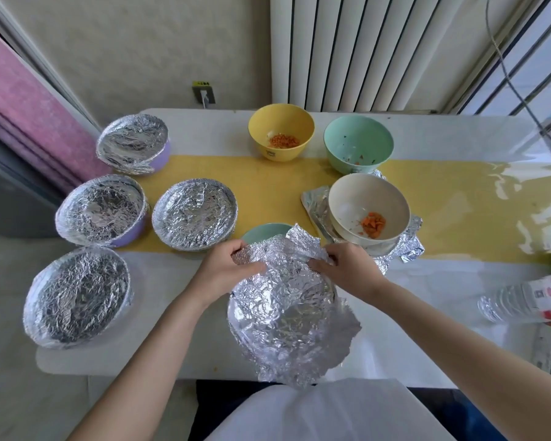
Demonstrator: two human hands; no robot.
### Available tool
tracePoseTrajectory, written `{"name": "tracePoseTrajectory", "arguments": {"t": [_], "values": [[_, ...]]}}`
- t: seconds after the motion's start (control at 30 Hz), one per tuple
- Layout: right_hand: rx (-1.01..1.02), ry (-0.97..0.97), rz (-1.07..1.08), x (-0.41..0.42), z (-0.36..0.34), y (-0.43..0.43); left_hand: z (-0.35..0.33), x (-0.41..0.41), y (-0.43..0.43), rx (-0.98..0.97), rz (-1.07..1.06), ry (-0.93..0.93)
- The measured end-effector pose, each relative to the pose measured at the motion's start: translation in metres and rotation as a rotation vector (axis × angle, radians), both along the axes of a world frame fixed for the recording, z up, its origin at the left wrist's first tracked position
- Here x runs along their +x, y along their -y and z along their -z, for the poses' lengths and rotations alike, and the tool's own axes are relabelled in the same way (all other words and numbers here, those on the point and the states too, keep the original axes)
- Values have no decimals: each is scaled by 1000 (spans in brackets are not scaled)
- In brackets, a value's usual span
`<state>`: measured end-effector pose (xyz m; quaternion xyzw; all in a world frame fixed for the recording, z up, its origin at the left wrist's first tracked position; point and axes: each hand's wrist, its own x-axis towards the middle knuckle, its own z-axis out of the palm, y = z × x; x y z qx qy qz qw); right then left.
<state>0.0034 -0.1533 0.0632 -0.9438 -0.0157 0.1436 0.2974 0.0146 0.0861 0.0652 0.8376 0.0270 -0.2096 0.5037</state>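
Note:
A crumpled sheet of aluminium foil point(287, 313) lies over a green bowl point(261, 233) at the table's near middle, hiding all but the bowl's far rim. My left hand point(226, 268) pinches the foil's far left edge. My right hand point(344, 268) grips its far right edge. The foil's near part hangs loose over the table's front edge.
Several foil-covered bowls point(194, 214) stand on the left. A yellow bowl point(280, 130), a green bowl point(358, 144) and a beige bowl point(368, 210) on loose foil hold food scraps at the back right. A plastic bottle point(528, 300) lies at the right.

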Motion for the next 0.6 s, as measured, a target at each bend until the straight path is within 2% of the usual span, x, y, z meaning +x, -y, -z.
{"name": "tracePoseTrajectory", "arguments": {"t": [0.1,0.23,0.43,0.6], "values": [[87,9,-60,-3,-5,0,-2,1,2,-69,32,-8],[189,69,-63,-2,-11,-7,-8,-1,10,-37,137,-12],[205,125,-48,1,-12,-7,-9,-3,10,-206,-13,-100],[226,110,-27,3,-16,-10,-14,-4,14,-314,-93,-45]]}}
